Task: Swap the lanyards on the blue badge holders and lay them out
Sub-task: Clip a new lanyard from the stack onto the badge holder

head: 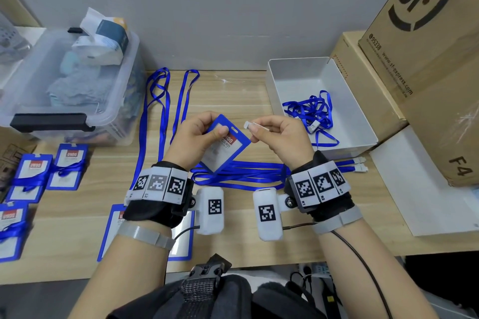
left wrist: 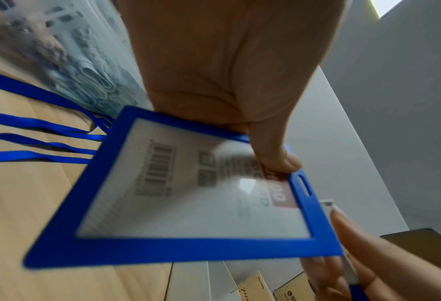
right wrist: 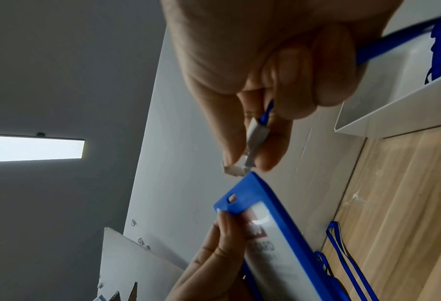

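My left hand (head: pixel 213 125) grips a blue badge holder (head: pixel 224 146) above the table, thumb (left wrist: pixel 273 160) on its clear front near the red label. The holder's top slot (left wrist: pixel 303 185) is bare, with nothing through it. My right hand (head: pixel 255 132) pinches the white plastic clip strap (head: pixel 250 125) of a blue lanyard, its tip just beside the holder's top corner (right wrist: pixel 253 179). The strap (right wrist: pixel 255 132) sits between thumb and forefinger, and the blue ribbon (right wrist: pixel 394 42) trails from the fist. Several blue lanyards (head: pixel 241 171) lie on the table under both hands.
A white tray (head: pixel 298 59) at the right holds tangled lanyards (head: pixel 311 111). Cardboard boxes (head: pixel 427 59) stand behind it. A clear lidded bin (head: pixel 64 80) sits back left. Badge holders wrapped in lanyards (head: pixel 33 173) lie front left, and another holder (head: pixel 111 228) under my left wrist.
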The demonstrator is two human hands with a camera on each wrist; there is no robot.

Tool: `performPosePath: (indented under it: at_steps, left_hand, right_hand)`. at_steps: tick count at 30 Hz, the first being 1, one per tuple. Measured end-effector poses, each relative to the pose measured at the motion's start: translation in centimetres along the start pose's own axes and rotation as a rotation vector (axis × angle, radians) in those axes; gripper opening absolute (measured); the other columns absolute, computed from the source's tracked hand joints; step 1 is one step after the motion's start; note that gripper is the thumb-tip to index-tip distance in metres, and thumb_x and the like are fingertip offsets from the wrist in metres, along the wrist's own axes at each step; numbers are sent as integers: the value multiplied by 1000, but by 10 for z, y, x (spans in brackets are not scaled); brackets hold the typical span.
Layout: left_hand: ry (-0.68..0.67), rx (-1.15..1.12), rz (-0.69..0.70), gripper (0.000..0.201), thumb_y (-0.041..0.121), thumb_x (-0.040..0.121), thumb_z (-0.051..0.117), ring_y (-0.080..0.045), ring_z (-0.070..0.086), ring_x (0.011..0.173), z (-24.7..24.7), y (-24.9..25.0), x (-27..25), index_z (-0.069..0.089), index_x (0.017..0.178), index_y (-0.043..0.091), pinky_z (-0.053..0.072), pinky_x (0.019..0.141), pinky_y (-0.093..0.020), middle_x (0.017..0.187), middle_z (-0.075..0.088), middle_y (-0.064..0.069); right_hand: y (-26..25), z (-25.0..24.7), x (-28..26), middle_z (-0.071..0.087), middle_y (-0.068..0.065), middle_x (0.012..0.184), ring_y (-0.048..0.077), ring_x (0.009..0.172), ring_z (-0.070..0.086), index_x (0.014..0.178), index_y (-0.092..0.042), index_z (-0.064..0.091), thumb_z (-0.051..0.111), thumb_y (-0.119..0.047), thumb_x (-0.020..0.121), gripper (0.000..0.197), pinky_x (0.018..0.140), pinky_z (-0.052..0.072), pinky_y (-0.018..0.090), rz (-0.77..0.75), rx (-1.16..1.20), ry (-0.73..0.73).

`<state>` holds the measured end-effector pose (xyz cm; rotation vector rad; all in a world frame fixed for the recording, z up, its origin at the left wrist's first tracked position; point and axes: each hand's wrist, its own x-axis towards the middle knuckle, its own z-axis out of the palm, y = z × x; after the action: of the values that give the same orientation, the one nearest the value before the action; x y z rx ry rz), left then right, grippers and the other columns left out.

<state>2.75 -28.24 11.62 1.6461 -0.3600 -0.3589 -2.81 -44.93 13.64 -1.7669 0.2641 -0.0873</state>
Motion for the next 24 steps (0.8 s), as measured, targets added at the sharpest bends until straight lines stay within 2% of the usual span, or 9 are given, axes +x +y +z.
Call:
performPosePath:
  at_steps: [2,5,8,12,15,17,19,22,24]
  left_hand:
    - [-29,-12,14,21,3,90,51,6,62,73,1,3,-2,63,100,17,46,67,-8,79,69,15]
    - [-68,-23,26,28,4,91,48,7,60,76,2,7,-4,58,112,20,46,70,-8,90,67,12]
    - [-119,-41,20,33,3,91,46,8,60,78,2,10,-6,55,115,25,45,70,-8,84,70,20]
    - [-174,-27,19,37,1,91,45,7,59,80,2,11,-8,52,119,24,45,71,-8,84,70,21]
    - [-188,-30,11,37,1,91,44,8,59,83,3,11,-9,51,120,24,44,72,-7,85,70,21]
    - [-189,-30,6,38,1,91,44,9,59,84,2,11,-10,50,121,23,44,72,-7,87,70,23]
    - [-188,-31,3,39,0,91,44,10,59,86,2,11,-10,48,123,21,44,73,-7,89,70,22]
    - [-188,-13,2,38,0,92,44,11,59,85,2,11,-11,48,124,20,44,72,-7,93,67,20]
    - [-194,-1,-4,37,1,92,44,10,59,80,1,10,-11,50,122,23,44,70,-7,83,70,20]
  right_hand:
    - [0,-1,0,59,-9,50,-4,44,51,85,-6,68,66,-18,82,13,47,35,6,7,-6,2]
    - [-2,-2,-2,55,-14,40,-2,35,45,88,2,66,67,-18,81,21,41,34,6,42,-14,-13]
    - [-4,-2,-5,54,-13,38,-2,32,43,76,-5,62,65,-11,82,9,39,33,6,48,-3,-68]
    - [-5,-1,-6,56,-13,39,-1,32,44,70,-11,57,62,-5,83,15,38,33,6,50,0,-162]
    - [-4,0,-7,57,-14,41,-1,34,45,82,0,62,61,-4,84,5,39,34,6,38,-13,-212]
    - [-4,-1,-7,57,-15,41,-1,34,44,92,9,62,60,-5,84,16,39,33,6,31,-25,-226]
    - [-3,-1,-7,57,-18,42,-1,34,45,93,10,62,59,-5,85,18,40,33,6,23,-54,-232]
    - [-2,-1,-6,57,-18,43,-2,38,46,82,-2,65,61,-10,84,9,44,34,6,5,-104,-241]
    - [0,0,-5,58,-18,45,-2,42,47,72,-15,64,64,-15,82,10,49,35,6,-4,-130,-234]
